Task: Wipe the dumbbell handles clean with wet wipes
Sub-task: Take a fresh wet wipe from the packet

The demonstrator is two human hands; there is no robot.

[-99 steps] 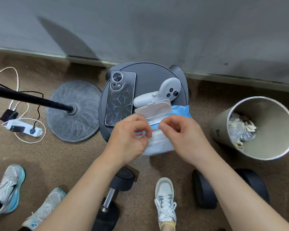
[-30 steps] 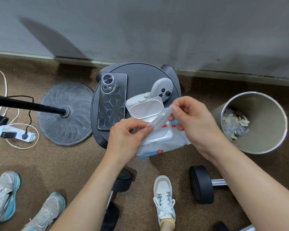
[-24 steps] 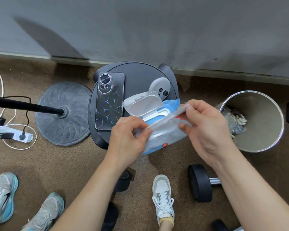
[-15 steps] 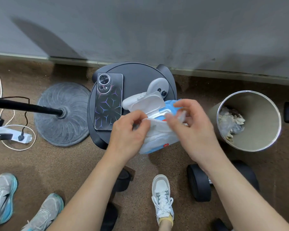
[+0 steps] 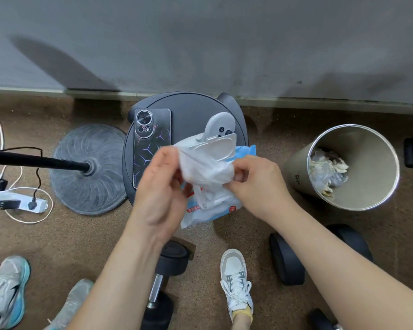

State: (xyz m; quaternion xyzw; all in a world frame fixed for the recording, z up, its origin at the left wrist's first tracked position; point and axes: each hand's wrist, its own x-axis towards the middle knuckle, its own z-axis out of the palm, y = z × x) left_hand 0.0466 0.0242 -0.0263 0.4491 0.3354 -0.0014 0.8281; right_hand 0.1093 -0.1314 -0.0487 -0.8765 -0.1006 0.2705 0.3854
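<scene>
We take this to be the preparing step: a wipe is out of the pack, and no wiping has begun. The left hand (image 5: 157, 186) and the right hand (image 5: 255, 184) both pinch the wet wipe (image 5: 205, 167), one at each side, and hold it bunched and half spread above the wipes pack (image 5: 210, 208). The pack lies at the near edge of the round tabletop (image 5: 188, 110) with its lid (image 5: 215, 148) flipped up.

Next, we judge, the wipe must be opened or folded into a pad and carried down to the floor. One hand should probably steady a weight while the other wraps the bar. The lid wants closing too, or the pack may dry out.

The dumbbells lie on the brown floor, near us and below the arms. The left dumbbell (image 5: 173, 260) shows black heads and a short metal handle (image 5: 156, 287), bright and ridged, partly hidden by the left forearm. The right dumbbell (image 5: 286, 260) shows a black head; the right forearm covers its bar. We cannot tell how dirty either handle is.
</scene>
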